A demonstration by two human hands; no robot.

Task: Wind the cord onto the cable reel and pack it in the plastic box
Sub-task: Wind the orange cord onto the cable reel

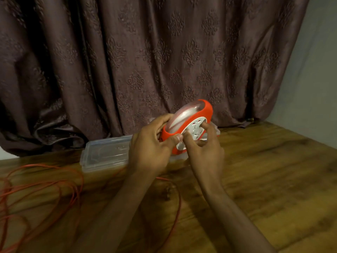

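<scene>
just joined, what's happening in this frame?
A person holds an orange cable reel tilted above a wooden table. The left hand grips its rim and the right hand has fingers on the white socket face. Most of the orange cord lies in loose loops on the table, not yet wound on. A clear plastic box sits behind the hands, in front of a curtain.

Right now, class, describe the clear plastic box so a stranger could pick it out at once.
Start at the dark patterned curtain behind the wooden table. Where its hem meets the tabletop, left of the hands holding the orange cable reel, lies the plastic box. It is the only see-through, rectangular thing; the loose cord nearby is orange.
</scene>
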